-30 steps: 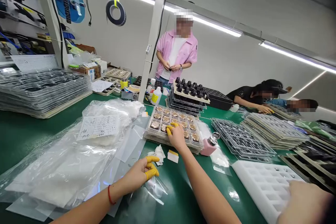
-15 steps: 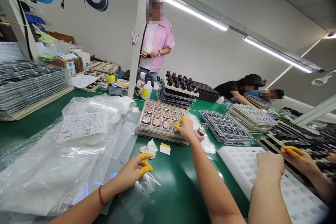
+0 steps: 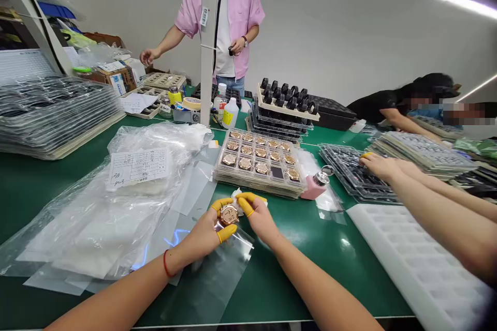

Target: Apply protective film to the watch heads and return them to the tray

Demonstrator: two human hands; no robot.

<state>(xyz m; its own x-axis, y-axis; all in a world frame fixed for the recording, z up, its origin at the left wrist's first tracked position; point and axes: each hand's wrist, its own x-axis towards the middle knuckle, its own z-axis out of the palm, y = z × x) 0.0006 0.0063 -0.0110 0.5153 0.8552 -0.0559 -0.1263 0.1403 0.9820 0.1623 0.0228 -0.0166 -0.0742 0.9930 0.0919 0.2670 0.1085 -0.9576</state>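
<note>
My left hand (image 3: 207, 227), with yellow finger cots, holds a round rose-gold watch case (image 3: 229, 214) by its edge, its marked back facing me. Close by on the right, my right hand (image 3: 261, 220) has its yellow-covered fingers closed at a crumpled white tissue (image 3: 236, 200), partly hidden by them. Just beyond both hands stands a stack of clear trays (image 3: 256, 182), its top one holding several similar gold cases; a front compartment shows a dark square. A pink pump bottle (image 3: 313, 186) stands at the stack's right. Clear plastic film (image 3: 217, 279) lies below my hands.
Plastic bags with a paper label (image 3: 139, 166) spread over the left of the green table. A white foam tray (image 3: 419, 253) lies at right, where a co-worker's arms (image 3: 430, 196) reach toward dark trays (image 3: 349, 170). Across the table stands a person in pink (image 3: 244, 15).
My right hand has come back from the tray to the tissue. A gold watch case is now in my left hand. The co-worker's arms have moved forward to the dark trays.
</note>
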